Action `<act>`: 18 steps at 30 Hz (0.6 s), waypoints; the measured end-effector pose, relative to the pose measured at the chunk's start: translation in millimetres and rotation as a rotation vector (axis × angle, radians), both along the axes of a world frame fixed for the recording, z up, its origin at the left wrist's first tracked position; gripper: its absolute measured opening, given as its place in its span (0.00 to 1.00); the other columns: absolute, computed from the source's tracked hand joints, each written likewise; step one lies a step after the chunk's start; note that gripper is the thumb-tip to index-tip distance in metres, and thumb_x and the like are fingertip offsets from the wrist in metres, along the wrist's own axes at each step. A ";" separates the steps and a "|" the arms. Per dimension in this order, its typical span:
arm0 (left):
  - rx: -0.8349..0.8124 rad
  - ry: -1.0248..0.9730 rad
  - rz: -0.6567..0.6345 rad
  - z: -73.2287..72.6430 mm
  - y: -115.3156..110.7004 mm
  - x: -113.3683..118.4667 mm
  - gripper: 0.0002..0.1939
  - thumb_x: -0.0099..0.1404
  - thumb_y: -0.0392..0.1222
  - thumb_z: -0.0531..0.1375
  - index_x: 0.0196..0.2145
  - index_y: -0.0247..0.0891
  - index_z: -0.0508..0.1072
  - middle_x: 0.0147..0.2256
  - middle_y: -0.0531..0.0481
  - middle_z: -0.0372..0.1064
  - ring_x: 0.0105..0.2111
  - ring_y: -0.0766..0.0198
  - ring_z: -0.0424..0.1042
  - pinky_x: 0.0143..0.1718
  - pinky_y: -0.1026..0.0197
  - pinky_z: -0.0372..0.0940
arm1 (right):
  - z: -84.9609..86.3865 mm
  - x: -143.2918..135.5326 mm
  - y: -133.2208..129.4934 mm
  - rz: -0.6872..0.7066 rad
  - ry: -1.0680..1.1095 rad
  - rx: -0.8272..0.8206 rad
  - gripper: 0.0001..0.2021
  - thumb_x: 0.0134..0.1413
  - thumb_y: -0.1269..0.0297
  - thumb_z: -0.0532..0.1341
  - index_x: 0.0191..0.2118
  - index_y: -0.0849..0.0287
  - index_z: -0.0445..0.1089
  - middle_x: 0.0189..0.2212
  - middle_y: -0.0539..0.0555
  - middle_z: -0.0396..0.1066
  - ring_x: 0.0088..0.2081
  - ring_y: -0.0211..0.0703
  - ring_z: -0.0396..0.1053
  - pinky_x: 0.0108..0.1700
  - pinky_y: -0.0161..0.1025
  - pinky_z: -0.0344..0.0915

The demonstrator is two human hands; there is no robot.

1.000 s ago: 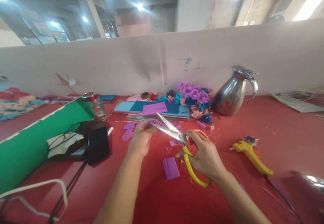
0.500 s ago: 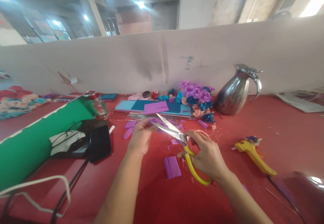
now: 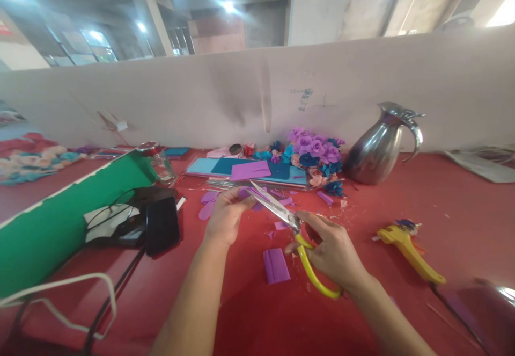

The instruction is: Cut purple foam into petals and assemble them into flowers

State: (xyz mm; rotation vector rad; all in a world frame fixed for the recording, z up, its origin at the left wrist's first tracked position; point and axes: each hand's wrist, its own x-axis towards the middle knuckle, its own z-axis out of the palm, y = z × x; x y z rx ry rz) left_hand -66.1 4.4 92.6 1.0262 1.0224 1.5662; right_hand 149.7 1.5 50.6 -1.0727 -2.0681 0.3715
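Note:
My left hand (image 3: 225,217) pinches a small purple paper piece (image 3: 246,193), mostly hidden by the fingers and blades. In my right hand (image 3: 336,248) are scissors (image 3: 309,267) with yellow handles. Their metal blades point up and left and lie at the paper by my left fingertips, only slightly apart. Below the blades a folded purple paper (image 3: 277,266) lies on the red table. Purple petal-shaped pieces (image 3: 208,204) rest left of my left hand, and purple scraps (image 3: 281,225) are scattered under the scissors.
Purple, blue and pink paper flowers (image 3: 316,152) sit at the back beside stacked paper sheets (image 3: 251,170). A metal jug (image 3: 376,149) stands behind right, a yellow glue gun (image 3: 410,251) lies right. A phone (image 3: 162,226), a glass jar (image 3: 161,167) and a green panel (image 3: 80,219) are left.
The scissor blades have closed partway on the purple paper. My hands stay in nearly the same place, while the whole view has shifted slightly.

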 end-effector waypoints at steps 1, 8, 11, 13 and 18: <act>-0.001 0.005 0.000 0.1 -0.5 -0.3 0.04 0.46 0.37 0.69 0.21 0.36 0.77 0.21 0.52 0.71 0.24 0.68 0.66 0.31 0.64 0.61 | -0.3 0.0 -0.2 0.003 0.001 -0.010 0.17 0.47 0.58 0.64 0.45 0.53 0.71 0.26 0.50 0.70 0.24 0.39 0.65 0.29 0.33 0.63; -0.022 0.020 0.002 0.7 -1.4 -1.0 0.05 0.47 0.38 0.69 0.22 0.35 0.78 0.22 0.51 0.71 0.24 0.68 0.66 0.31 0.63 0.61 | -0.7 1.3 -1.0 0.003 -0.037 -0.034 0.15 0.48 0.57 0.64 0.42 0.56 0.72 0.21 0.47 0.64 0.20 0.34 0.58 0.24 0.31 0.58; -0.033 0.015 -0.002 1.3 -1.2 -1.4 0.05 0.47 0.38 0.69 0.22 0.35 0.78 0.22 0.51 0.71 0.24 0.68 0.66 0.31 0.63 0.61 | -0.7 2.5 -1.1 0.011 -0.045 -0.057 0.13 0.49 0.58 0.63 0.41 0.55 0.72 0.21 0.46 0.63 0.20 0.34 0.58 0.25 0.31 0.59; -0.038 0.013 -0.012 1.2 -1.0 -2.3 0.05 0.48 0.38 0.69 0.22 0.35 0.78 0.22 0.51 0.72 0.24 0.68 0.67 0.31 0.63 0.62 | -0.9 3.2 -1.2 0.018 -0.046 -0.068 0.13 0.50 0.58 0.62 0.42 0.55 0.72 0.21 0.47 0.65 0.20 0.35 0.58 0.24 0.31 0.59; -0.056 0.017 -0.022 -0.8 -0.9 -5.9 0.04 0.48 0.37 0.69 0.24 0.35 0.78 0.23 0.50 0.73 0.24 0.67 0.68 0.32 0.62 0.62 | -3.1 5.2 -0.3 0.025 -0.067 -0.079 0.15 0.50 0.58 0.62 0.44 0.54 0.72 0.21 0.47 0.67 0.19 0.35 0.58 0.23 0.31 0.58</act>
